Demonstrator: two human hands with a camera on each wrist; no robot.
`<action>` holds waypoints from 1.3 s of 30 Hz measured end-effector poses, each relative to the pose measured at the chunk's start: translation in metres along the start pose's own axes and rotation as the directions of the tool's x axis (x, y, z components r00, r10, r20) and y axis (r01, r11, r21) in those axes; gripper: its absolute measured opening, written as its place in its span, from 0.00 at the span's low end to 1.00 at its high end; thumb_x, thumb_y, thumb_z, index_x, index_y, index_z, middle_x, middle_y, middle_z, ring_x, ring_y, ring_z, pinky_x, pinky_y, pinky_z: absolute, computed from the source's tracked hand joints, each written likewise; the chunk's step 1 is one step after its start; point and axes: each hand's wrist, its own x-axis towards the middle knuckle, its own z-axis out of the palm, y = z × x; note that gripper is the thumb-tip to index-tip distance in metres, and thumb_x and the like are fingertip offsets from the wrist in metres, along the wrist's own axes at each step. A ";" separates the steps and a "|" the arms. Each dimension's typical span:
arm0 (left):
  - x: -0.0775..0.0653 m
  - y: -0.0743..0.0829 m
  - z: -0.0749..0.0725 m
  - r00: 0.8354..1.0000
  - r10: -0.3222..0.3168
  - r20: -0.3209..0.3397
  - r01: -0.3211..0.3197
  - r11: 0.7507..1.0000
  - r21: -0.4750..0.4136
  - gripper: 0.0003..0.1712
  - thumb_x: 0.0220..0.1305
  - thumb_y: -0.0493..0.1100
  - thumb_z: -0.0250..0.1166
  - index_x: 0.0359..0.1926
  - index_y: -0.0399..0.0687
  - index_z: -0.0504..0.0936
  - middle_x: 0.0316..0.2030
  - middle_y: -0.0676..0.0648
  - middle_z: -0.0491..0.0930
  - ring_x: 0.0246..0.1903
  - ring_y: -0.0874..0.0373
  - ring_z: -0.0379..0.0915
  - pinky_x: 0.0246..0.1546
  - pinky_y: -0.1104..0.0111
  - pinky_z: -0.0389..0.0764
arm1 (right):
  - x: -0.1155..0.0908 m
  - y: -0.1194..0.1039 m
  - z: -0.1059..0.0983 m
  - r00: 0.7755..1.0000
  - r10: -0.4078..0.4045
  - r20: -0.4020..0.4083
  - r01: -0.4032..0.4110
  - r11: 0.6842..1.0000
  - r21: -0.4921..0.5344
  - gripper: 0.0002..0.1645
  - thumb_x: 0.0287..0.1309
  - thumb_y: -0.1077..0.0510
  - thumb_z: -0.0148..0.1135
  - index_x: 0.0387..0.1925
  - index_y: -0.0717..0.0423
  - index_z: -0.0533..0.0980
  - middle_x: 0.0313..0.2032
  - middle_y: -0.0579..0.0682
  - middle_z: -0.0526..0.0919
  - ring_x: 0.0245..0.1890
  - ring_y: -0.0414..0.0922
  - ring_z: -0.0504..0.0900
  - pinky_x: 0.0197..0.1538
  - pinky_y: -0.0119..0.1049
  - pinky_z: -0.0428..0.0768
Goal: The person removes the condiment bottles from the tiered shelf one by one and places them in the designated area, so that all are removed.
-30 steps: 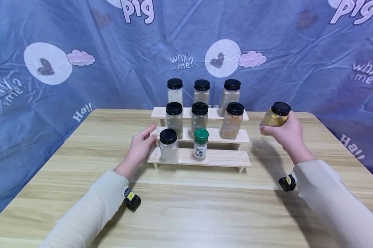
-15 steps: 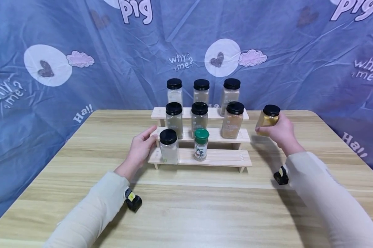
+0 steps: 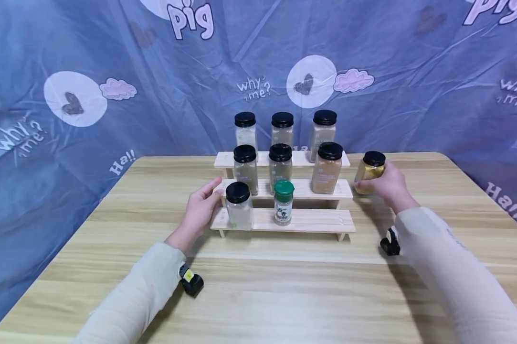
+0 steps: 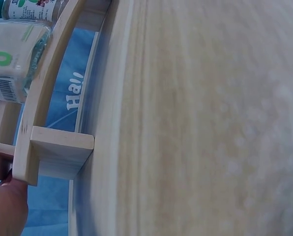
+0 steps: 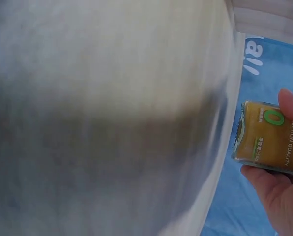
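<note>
My right hand [image 3: 389,187] grips a square spice jar [image 3: 368,173] of yellow powder with a black lid, just right of the wooden three-step rack [image 3: 310,220]. In the right wrist view, thumb and fingers clasp the jar's sides [image 5: 267,135], its base toward the table. My left hand [image 3: 198,210] holds the rack's left end at the middle step; in the left wrist view its fingertips are partly hidden behind the wood. Nearby on the bottom step stand a black-lidded jar [image 3: 239,210] of pale contents and a small green-capped shaker [image 3: 283,205].
On the middle step stand three black-lidded jars, the right one an orange-brown jar [image 3: 327,169]. Three more, including a white-filled jar [image 3: 246,131], line the top step. A blue printed cloth [image 3: 176,86] hangs behind the wooden table [image 3: 258,291].
My right hand has carried the yellow-powder jar left and slightly down, closer to the rack's right side. My left hand keeps its place at the rack; the head view has shifted slightly.
</note>
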 end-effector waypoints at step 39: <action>0.002 -0.002 0.000 1.000 0.015 0.008 -0.016 1.000 0.023 0.27 0.65 0.33 0.53 0.65 0.39 0.63 0.64 0.42 0.64 0.59 0.51 0.65 0.49 0.80 0.74 | 0.007 0.004 -0.001 0.992 0.007 0.124 -0.020 0.994 0.109 0.53 0.46 0.61 0.70 0.66 0.69 0.48 0.60 0.70 0.61 0.57 0.61 0.64 0.63 0.52 0.65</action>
